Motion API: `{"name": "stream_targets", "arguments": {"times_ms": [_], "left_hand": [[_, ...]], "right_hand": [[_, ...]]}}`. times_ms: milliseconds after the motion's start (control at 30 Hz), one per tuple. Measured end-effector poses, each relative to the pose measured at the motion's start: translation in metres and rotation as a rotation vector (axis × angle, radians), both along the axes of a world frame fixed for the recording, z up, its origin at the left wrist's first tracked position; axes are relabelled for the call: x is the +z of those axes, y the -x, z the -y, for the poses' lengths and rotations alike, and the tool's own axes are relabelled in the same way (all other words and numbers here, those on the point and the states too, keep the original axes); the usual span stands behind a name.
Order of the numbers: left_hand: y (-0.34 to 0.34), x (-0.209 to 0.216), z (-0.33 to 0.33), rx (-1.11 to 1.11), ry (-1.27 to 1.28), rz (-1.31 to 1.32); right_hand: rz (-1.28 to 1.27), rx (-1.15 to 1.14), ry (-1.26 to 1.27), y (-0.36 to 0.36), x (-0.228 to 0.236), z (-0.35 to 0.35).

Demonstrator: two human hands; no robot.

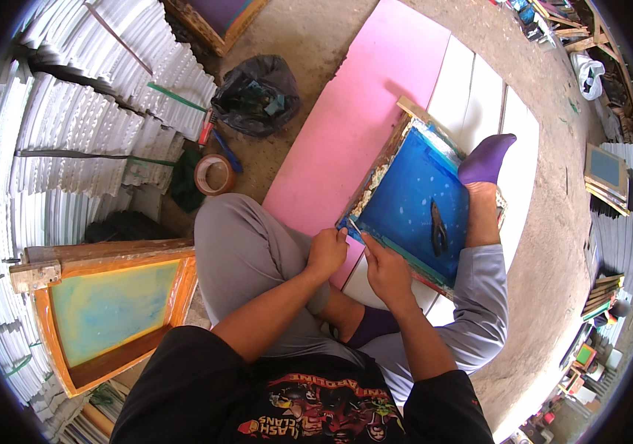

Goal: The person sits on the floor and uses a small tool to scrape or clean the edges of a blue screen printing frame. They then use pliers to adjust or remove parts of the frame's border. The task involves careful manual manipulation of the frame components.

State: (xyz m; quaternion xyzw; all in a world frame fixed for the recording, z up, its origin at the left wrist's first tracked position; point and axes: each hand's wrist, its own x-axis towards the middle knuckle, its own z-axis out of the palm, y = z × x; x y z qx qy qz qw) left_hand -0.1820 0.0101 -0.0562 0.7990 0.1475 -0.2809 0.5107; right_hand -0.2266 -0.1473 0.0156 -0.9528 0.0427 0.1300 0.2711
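A wooden screen-printing frame [372, 182] with blue mesh lies tilted in front of me, its edges crusted with paint. My left hand [327, 253] is closed at the frame's near left corner; what its fingers pinch, if anything, is hidden. Close beside it, my right hand [388, 275] grips a thin tool [355, 226] whose pale, narrow tip points at that same corner. The tool's handle is covered by my fingers, so its exact kind does not show. Dark-handled pliers [438, 228] rest on the blue mesh. My purple-socked foot [488, 158] presses against the frame's right side.
Pink board [316, 148] and white boards [455, 81] lie under the frame. To the left are a second screen frame [113, 303], a tape roll [213, 175], a blue-handled tool [227, 152], a black bag [257, 96] and tall stacks of white sheets [72, 148].
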Motion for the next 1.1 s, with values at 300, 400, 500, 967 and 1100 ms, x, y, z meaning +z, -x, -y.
{"name": "stream_targets", "arguments": {"times_ms": [300,400,500,967,1100], "left_hand": [[0.004,-0.013,0.002,-0.035,-0.081,0.067],[0.001,-0.004,0.003,-0.039,-0.082,0.056],[0.002,-0.006,0.003,-0.035,-0.068,0.086],[-0.002,0.001,-0.004,-0.068,-0.075,0.088],[-0.001,0.003,-0.004,-0.063,-0.076,0.123]], "right_hand": [[-0.134,0.04,0.259,-0.011,0.027,-0.03],[-0.145,0.013,0.255,-0.008,0.021,-0.036],[-0.145,-0.055,-0.016,-0.007,0.005,-0.02],[0.217,0.117,0.188,0.018,-0.042,-0.007],[-0.244,-0.442,-0.899,0.01,-0.054,-0.002]]}}
